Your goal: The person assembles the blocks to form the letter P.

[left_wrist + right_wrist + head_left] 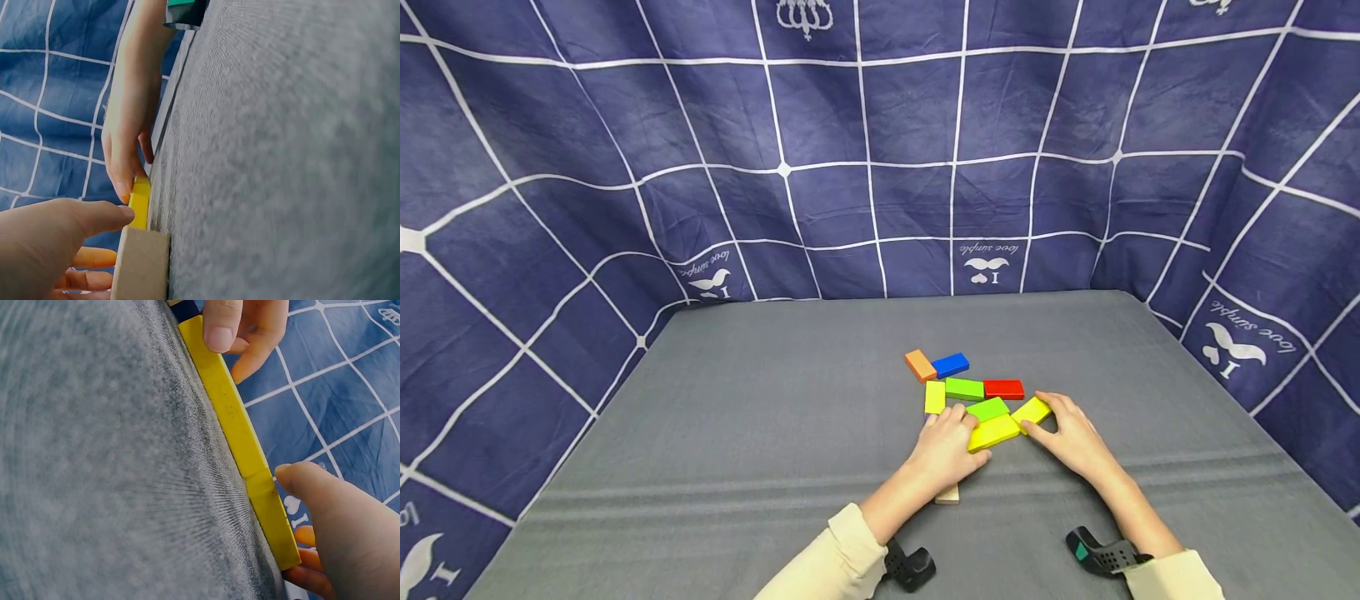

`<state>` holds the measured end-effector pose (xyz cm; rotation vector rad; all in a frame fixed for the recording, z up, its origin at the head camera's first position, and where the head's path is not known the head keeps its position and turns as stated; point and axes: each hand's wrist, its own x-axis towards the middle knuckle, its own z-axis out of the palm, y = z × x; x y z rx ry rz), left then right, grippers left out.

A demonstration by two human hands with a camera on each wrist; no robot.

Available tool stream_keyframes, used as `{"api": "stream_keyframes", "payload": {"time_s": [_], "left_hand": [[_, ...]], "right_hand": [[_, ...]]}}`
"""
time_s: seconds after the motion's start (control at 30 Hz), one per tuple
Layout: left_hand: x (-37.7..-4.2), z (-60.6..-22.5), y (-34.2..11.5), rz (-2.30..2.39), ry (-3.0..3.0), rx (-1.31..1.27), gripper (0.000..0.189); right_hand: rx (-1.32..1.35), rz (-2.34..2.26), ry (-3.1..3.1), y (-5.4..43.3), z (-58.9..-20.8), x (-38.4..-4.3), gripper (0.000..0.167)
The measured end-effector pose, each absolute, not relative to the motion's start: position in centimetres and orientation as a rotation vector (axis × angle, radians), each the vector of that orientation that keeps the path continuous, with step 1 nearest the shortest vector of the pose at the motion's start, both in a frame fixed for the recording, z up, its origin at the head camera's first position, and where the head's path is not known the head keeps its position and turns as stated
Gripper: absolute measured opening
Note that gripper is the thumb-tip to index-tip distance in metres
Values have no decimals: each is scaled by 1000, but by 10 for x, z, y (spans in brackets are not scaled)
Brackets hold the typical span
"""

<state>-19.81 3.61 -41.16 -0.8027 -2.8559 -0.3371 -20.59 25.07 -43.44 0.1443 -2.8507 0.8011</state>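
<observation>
My left hand (946,446) pinches the left end of a long yellow block (995,432) lying flat, thumb at the near side. To its right, my right hand (1071,437) holds a second yellow block (1032,412) between thumb and fingers. In the right wrist view, the two yellow blocks (228,406) meet end to end in a line, with the right thumb (300,478) at the seam. A light green block (988,409) lies along the far side of the long yellow one. A plain wooden block (140,265) sits close by the left hand, mostly under it in the head view.
Beyond the hands lie a green block (964,389), a red block (1003,389) and an upright-oriented yellow block (935,397). Farther back are an orange block (920,365) and a blue block (951,365). A grey-covered table (737,417) meets a blue checked curtain (820,208).
</observation>
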Motion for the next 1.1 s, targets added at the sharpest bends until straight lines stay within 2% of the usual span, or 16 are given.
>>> {"api": "stream_keyframes", "payload": {"time_s": [0.57, 1.1], "left_hand": [[-189, -418, 50, -238, -2883, -712, 39], [-181, -413, 51, -452, -2865, -696, 26]], "right_hand": [[164, 777, -2843, 251, -436, -205, 66], [168, 779, -2843, 251, -437, -204, 63]]}}
